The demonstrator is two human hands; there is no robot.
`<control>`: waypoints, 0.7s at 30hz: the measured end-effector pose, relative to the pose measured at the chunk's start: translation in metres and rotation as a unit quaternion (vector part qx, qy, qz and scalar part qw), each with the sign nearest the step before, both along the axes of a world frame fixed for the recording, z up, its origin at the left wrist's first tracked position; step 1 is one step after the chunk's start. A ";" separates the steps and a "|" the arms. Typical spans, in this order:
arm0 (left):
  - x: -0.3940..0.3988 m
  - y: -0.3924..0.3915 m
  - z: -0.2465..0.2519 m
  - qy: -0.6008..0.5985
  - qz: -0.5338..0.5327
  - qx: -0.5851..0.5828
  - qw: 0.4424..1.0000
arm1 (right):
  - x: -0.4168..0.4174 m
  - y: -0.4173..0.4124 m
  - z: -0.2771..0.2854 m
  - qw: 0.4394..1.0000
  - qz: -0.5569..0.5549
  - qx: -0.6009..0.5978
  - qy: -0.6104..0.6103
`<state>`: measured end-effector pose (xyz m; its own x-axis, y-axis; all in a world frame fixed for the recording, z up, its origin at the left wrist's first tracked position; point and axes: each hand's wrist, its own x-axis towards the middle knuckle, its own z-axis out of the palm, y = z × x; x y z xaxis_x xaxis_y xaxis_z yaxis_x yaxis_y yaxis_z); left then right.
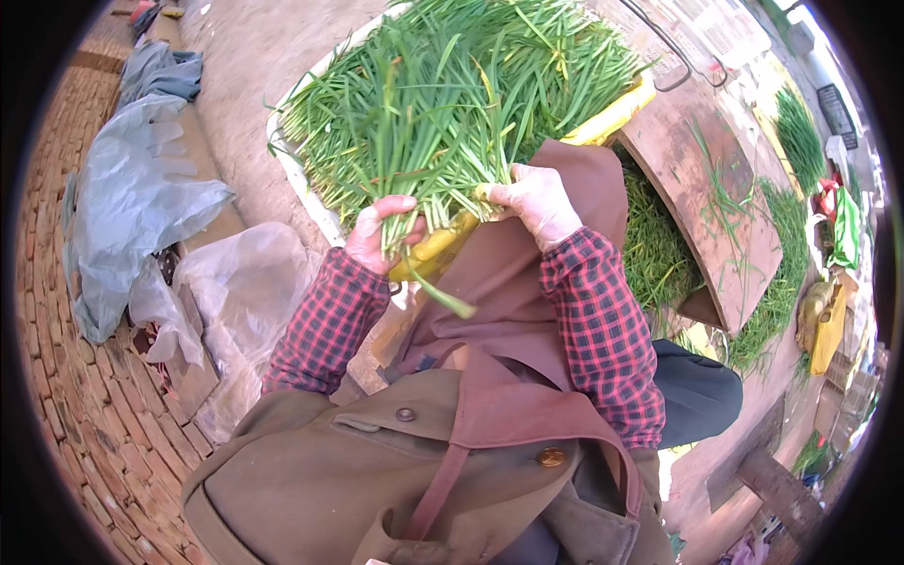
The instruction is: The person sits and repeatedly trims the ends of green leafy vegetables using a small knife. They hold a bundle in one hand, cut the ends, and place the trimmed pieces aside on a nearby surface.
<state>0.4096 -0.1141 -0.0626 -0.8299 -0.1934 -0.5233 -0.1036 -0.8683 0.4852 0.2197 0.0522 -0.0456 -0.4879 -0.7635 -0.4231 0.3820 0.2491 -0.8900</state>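
Note:
My left hand [381,233] is closed around the pale stem ends of a bunch of long flat green leaves [399,155], which look like garlic chives. One thicker stalk [443,296] hangs below it toward my lap. At the right, my right hand [540,201] pinches a few stem ends between thumb and fingers, beside the bunch. Both hands are over the near edge of a white crate [300,173] heaped with the same greens [480,63]. Yellow plastic sheeting [611,116] lines part of its rim. A brownish-red apron [494,282] covers my lap.
A brick wall or paving [70,395] runs along the left, with clear plastic sheets [145,205] beside it. To the right, a wooden board [713,191] carries loose leaves, and trimmed greens [653,247] lie below it. A bent metal rod [671,49] is at the top.

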 end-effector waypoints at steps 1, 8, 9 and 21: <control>0.000 0.002 0.003 0.020 -0.003 0.015 1.000 | -0.003 0.003 0.000 1.000 0.006 -0.010 -0.021; -0.013 0.021 -0.006 0.001 0.004 0.038 0.999 | 0.018 -0.018 -0.072 0.811 0.135 -0.033 0.568; -0.016 0.028 0.000 -0.014 0.025 0.035 0.999 | 0.025 -0.019 -0.064 0.832 0.130 0.005 0.540; -0.011 0.014 0.006 -0.166 -0.041 -0.195 0.966 | -0.008 0.011 -0.029 0.737 0.209 -0.038 0.642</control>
<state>0.3984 -0.0998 -0.0570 -0.6504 -0.3701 -0.6633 -0.3701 -0.6082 0.7022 0.2118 0.0629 -0.0747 -0.1651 -0.9581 0.2341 -0.8830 0.0379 -0.4678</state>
